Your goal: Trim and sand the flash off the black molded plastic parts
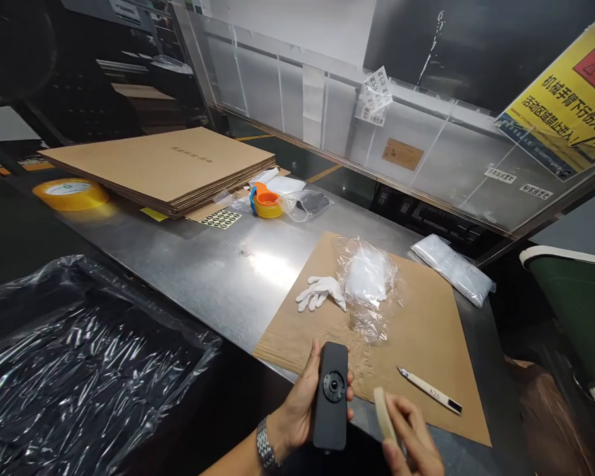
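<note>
In my left hand (302, 403) is a black oblong plastic part (331, 423) with a ringed round fitting on its face. The fingers wrap around it from behind. My right hand (411, 433) pinches a thin, cream-coloured curved piece (383, 413), seen edge-on; its exact kind I cannot make out. The two hands are apart, at the table's front edge. To the right hand's upper right, a white pen-like tool (429, 390) marked A26 lies on a brown cardboard sheet (426, 330). A white glove (322, 293) and a clear plastic bag (369, 281) with white material lie farther back on it.
A stack of flat cardboard (168, 165) stands at the back left of the metal table (218, 264). Near it are yellow tape (72, 194), an orange-and-blue tape dispenser (268, 200) and a sticker sheet (221, 219). A black-lined bin (89, 370) is at left, a plastic packet (453, 270) at right.
</note>
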Available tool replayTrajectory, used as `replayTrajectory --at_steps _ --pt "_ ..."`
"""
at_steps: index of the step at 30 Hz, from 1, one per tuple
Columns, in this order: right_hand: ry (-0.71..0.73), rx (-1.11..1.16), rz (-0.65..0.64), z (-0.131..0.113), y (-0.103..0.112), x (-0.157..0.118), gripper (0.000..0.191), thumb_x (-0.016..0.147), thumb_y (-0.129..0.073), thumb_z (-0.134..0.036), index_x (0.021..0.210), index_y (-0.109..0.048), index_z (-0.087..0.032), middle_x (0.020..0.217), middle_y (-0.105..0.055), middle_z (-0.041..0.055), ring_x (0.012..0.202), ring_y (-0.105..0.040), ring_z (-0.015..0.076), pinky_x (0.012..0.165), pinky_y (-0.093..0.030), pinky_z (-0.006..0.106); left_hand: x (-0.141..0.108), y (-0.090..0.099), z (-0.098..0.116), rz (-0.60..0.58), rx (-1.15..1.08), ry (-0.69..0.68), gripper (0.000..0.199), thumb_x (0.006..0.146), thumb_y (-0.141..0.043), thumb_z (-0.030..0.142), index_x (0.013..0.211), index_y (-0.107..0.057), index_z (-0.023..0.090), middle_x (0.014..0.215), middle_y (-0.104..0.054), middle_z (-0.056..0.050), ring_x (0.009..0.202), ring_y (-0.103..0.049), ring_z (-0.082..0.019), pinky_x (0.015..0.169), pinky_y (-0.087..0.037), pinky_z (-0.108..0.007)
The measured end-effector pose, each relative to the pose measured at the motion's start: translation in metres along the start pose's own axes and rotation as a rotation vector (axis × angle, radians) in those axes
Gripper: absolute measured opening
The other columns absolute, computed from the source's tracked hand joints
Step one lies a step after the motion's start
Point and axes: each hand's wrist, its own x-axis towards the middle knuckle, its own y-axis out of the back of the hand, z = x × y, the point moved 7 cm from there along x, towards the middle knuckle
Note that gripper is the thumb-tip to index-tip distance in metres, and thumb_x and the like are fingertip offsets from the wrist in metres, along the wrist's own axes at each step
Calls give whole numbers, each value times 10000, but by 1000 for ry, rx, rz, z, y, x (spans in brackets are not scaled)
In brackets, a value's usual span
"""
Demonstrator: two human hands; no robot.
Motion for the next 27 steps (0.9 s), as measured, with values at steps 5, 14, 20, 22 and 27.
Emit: replayTrajectory --at_steps 5,14,20,22,27 --pt "233 -50 -235 -38 -9 45 485 860 -437 -119 1339 -423 -194 1140 -496 139 983 -523 220 796 -493 393 1 0 -33 -77 166 192 735 767 -225 744 1037 -592 167 534 -618 -51 362 -555 -165 338 -420 -235" --pt "274 -82 -283 -41 -25 44 529 835 -418 -64 1349 -396 -186 1126 -466 139 985 -498 223 794 -469 409 -4 20 -50 -54 354 291 841 729 -169 788 592 -627 97 420 -552 -77 329 -510 -149 319 -351 -222" --pt "206 -208 -257 -38 -23 54 491 838 -428 -77 1315 -435 -192 1123 -477 141 976 -493 235 798 -455 437 -3 17 -30 75 468 0 682 806 -294 686 1039 -629 139 481 -566 2 394 -493 -127 400 -356 -217" --pt "201 -270 -303 -41 -28 54 446 827 -453 -97 1264 -483 -177 1077 -501 139 917 -500 230 755 -465 417 -3 14 -24 75 410 -34 623 832 -329 637 1159 -569 164 572 -608 -2 462 -530 -130 447 -381 -223" --pt "410 -327 -329 -70 -51 24 379 750 -518 -138 1125 -571 -141 959 -536 141 750 -490 212 596 -461 352 1 14 -19 84 79 33 641 820 -398 616 1316 -406 210 641 -593 13 552 -590 -153 571 -444 -260"
